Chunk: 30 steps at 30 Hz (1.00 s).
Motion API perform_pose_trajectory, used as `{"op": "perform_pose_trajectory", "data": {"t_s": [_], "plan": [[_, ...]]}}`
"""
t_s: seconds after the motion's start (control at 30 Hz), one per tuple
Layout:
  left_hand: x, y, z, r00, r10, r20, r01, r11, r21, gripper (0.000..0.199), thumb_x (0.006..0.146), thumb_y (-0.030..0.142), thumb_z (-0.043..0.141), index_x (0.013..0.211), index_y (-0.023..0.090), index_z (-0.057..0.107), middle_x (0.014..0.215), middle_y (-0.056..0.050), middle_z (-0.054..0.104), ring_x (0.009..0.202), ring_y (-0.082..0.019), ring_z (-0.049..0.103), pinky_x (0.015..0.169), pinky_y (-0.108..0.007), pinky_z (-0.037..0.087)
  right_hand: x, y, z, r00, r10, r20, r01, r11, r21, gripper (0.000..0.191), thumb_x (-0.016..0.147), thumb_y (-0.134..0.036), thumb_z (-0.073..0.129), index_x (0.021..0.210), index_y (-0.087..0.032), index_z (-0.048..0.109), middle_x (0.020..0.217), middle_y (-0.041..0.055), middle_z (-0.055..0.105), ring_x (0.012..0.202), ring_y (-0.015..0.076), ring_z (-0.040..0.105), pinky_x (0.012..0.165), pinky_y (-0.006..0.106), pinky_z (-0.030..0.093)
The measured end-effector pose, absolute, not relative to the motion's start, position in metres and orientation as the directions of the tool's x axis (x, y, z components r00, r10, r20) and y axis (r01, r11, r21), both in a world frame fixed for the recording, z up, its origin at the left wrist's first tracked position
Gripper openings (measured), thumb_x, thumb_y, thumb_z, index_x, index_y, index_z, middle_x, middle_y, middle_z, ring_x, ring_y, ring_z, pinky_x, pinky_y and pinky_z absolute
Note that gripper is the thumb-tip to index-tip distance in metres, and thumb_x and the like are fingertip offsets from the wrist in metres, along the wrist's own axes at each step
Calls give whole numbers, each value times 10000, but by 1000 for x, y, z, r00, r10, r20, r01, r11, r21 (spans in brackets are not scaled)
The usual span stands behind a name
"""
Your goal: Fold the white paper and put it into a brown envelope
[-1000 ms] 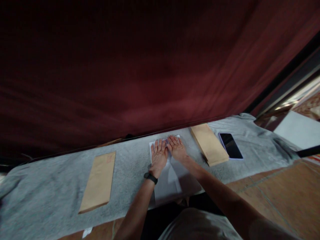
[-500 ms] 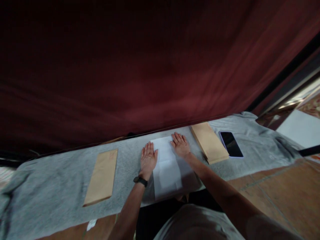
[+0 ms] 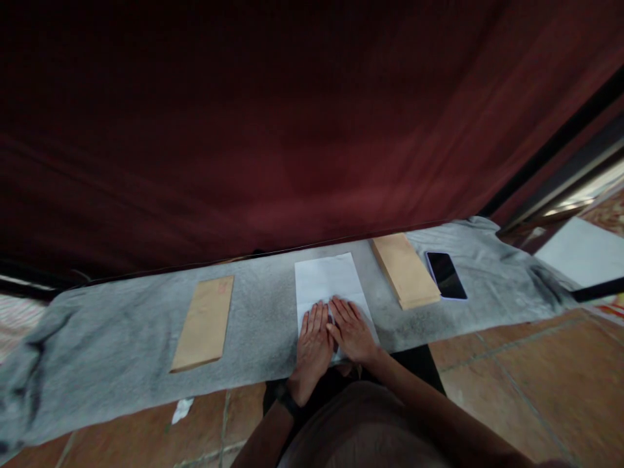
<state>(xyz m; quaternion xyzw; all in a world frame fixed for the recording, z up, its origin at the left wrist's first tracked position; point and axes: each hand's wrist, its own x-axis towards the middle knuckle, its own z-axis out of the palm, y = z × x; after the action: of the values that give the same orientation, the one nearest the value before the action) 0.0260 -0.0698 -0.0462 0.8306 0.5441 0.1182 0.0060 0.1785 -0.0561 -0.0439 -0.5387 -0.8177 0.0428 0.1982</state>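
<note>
On the white paper (image 3: pixel 324 278), left hand (image 3: pixel 314 344) and right hand (image 3: pixel 355 337) lie flat, fingers (image 3: pixel 319 317) straight and slightly apart.

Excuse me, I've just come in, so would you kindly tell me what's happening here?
A person has both hands, the left hand and right hand, laid flat on the near part of a white sheet of paper. It lies on a grey cloth. A brown envelope lies to the left; a brown envelope stack and a phone lie to the right.
</note>
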Motion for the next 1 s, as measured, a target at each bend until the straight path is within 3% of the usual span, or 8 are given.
{"op": "perform_pose_trajectory", "data": {"t_s": [0.3,0.57,0.7,0.8,1.0], "plan": [[-22,-92,-36,283,941,188,944,-308,118,620,1023,419,368,1563,117,336,1592,-153,385,1494,-277,343,1217,-495,312,231,-85,-47,-267,916,300,907,345,-243,581,1028,-405,454,1548,-156,388,1572,142,420,1434,304,433,1206,503,287],[-37,-103,-33,187,956,226,965,-222,140,625,1026,417,350,1567,105,323,1593,-174,383,1499,-305,327,1231,-524,268,254,-95,-48,-236,932,277,921,305,-242,596,1043,-388,421,1576,-142,319,1583,146,401,1455,298,401,1220,514,249],[4,-104,-25,314,925,214,925,-349,150,602,1028,314,330,1603,170,228,1633,-100,332,1528,-259,264,1239,-511,271,228,-88,-41,-249,928,276,912,321,-256,561,1049,-364,387,1568,-156,343,1599,122,382,1472,290,374,1228,510,238],[31,-102,-26,411,891,195,884,-441,152,577,1025,286,330,1588,173,275,1635,-80,336,1528,-254,263,1242,-508,275,210,-82,-38,-329,906,266,880,397,-261,513,1055,-352,373,1542,-193,403,1596,82,396,1470,254,381,1230,464,258],[9,-99,-41,333,921,202,906,-372,202,591,1018,412,421,1544,147,374,1598,-135,393,1495,-282,340,1224,-511,302,229,-79,-48,-315,910,270,890,382,-249,516,1038,-362,444,1527,-195,427,1584,102,417,1444,284,416,1219,500,271]]}}
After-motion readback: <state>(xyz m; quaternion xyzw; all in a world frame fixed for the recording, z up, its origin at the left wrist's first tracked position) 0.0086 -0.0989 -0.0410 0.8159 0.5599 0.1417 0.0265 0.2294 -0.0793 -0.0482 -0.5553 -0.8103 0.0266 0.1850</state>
